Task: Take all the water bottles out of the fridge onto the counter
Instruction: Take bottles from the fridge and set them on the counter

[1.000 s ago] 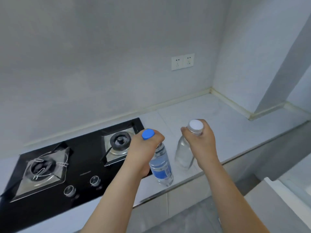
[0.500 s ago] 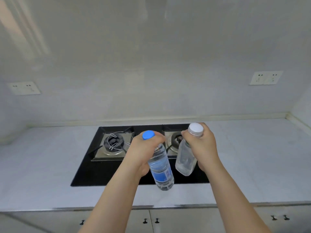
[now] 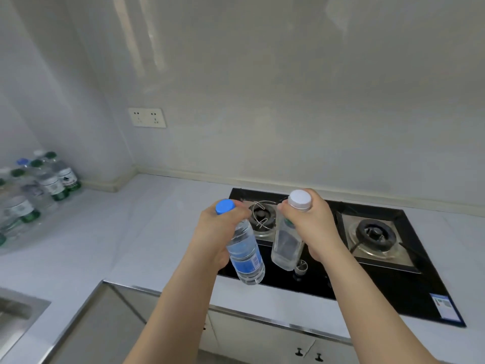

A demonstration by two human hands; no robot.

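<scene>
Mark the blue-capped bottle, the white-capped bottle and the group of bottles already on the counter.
blue-capped bottle point(image 3: 245, 254): head view, on its blue label.
white-capped bottle point(image 3: 284, 244): head view, on its clear body.
group of bottles point(image 3: 48, 181): head view, on one bottle's label.

Bottle cluster point(image 3: 31, 190) cut by left edge, labels blurred

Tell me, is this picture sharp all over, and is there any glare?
Head view: hands and their two bottles fairly sharp; the bottles at the far left smeared; pale glare streaks on the wall; counter edge bowed by the wide lens.
</scene>
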